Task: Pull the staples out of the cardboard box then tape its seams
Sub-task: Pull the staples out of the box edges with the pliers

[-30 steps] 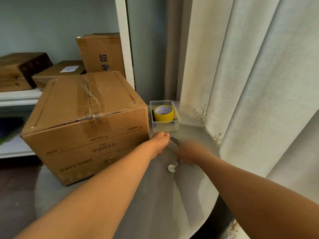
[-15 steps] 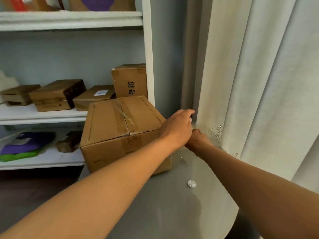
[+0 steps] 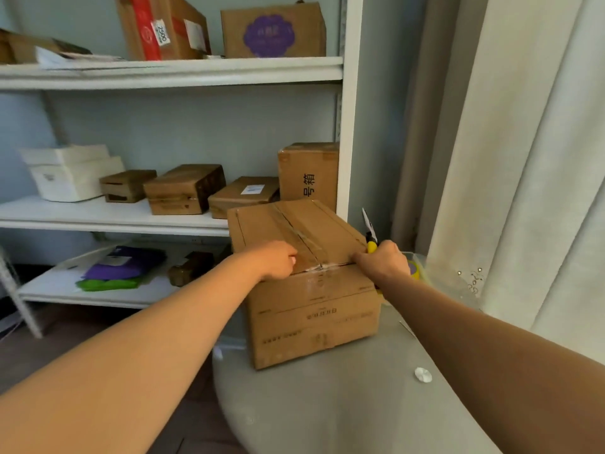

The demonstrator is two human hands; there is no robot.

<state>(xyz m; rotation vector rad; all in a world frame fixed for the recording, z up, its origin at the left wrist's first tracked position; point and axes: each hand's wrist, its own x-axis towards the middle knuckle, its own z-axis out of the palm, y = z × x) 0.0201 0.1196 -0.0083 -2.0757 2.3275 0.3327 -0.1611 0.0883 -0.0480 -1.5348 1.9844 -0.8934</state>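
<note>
Head view: the cardboard box stands on a round grey table, filling the table's ten-to-twelve o'clock part, with one corner turned toward the person. Old clear tape runs along the seam of its top flaps and down over the near edge.

The left hand rests on the box's top at the near edge, at about nine o'clock from the taped seam; its fingers are curled under into a loose fist, and nothing can be seen in them.

The right hand is at the box's top right corner, at three o'clock from the seam. Its fingers are wrapped round the yellow handle of a pair of pliers, whose pointed metal tip sticks up toward twelve o'clock, above the corner.

Just behind that hand, at the table's one o'clock edge, a clear plastic tray holds a yellow tape roll, mostly hidden by the hand. A small white disc lies on the table at four o'clock from the box, well apart from it.

Behind the box stands a white shelf unit carrying smaller cartons, and a pale curtain hangs at three o'clock.
</note>
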